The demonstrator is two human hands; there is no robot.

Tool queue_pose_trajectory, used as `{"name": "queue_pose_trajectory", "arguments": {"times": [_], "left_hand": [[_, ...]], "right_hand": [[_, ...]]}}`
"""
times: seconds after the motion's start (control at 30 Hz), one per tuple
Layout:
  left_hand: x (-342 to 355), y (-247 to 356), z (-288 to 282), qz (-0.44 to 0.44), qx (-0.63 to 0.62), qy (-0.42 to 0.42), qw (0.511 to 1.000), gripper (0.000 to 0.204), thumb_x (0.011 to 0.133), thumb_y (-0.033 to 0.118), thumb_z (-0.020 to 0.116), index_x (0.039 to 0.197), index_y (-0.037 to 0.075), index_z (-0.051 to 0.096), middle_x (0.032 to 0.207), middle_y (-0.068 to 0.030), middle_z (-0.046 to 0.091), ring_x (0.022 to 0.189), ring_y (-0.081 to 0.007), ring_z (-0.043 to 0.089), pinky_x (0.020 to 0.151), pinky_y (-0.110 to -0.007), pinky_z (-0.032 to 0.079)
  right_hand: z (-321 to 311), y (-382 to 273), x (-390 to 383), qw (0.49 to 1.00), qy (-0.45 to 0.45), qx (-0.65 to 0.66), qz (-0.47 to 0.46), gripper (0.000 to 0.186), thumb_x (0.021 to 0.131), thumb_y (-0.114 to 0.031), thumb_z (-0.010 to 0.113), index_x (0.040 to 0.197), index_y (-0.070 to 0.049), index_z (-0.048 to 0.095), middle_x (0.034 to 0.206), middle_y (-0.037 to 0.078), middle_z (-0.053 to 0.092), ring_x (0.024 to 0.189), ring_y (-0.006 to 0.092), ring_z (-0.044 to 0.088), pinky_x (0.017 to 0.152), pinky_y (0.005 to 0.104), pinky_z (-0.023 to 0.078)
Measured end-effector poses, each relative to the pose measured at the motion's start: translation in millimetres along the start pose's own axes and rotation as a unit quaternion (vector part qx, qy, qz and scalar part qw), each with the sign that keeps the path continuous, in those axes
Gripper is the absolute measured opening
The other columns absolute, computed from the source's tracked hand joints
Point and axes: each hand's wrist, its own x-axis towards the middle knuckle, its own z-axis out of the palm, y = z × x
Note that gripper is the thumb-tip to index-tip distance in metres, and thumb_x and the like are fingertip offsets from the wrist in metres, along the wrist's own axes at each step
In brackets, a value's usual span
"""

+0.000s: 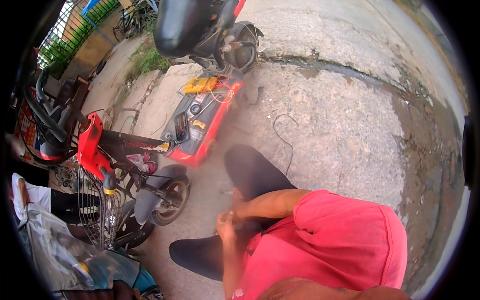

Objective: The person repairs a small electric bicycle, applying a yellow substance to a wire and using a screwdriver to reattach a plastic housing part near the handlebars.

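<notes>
My left hand [226, 225] and my right hand [240, 209] are close together in front of my knees. The fingers of both are curled closed. What they hold, if anything, is hidden and too small to make out. A small red thing [236, 193] shows just beyond my right hand, partly covered and blurred. Ahead of my knees lies the red-edged footboard [202, 150] of an electric scooter. On it are a yellow device [200, 84] with thin red wires, a roll of tape [195, 108], a black box [181, 126] and a small yellow piece [199, 124].
The scooter's black seat [182, 27] and rear wheel [245, 47] are at the top. Its front wheel [172, 200], wire basket [97, 210] and red front panel [92, 142] stand left. A black cable [290, 145] lies on the concrete. Wet mud [425, 150] runs along the right.
</notes>
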Motion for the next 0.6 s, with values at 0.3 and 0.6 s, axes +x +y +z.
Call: {"name": "queue_pose_trajectory", "arguments": {"times": [0.3, 0.6], "left_hand": [[-1, 5, -1, -0.022, -0.022, -0.056, 0.998, 0.021, 0.091, 0.011, 0.073, 0.109, 0.003, 0.065, 0.080, -0.0051, 0.067, 0.064, -0.0121, 0.060, 0.059, -0.026, 0.050], [8, 9, 5, -0.047, -0.066, -0.046, 0.996, 0.021, 0.094, 0.012, 0.070, 0.110, 0.000, 0.063, 0.076, -0.0048, 0.065, 0.062, -0.0124, 0.059, 0.056, -0.027, 0.050]], "right_hand": [[6, 12, 7, 0.999, 0.022, -0.033, 0.000, 0.029, 0.087, -0.044, 0.066, 0.100, -0.021, 0.078, 0.099, 0.005, 0.078, 0.089, 0.0266, 0.075, 0.072, 0.0421, 0.056], [-7, 13, 4, 0.999, -0.002, -0.028, 0.032, 0.023, 0.082, -0.033, 0.075, 0.103, -0.024, 0.078, 0.104, -0.001, 0.078, 0.097, 0.0207, 0.074, 0.079, 0.0385, 0.057]]}}
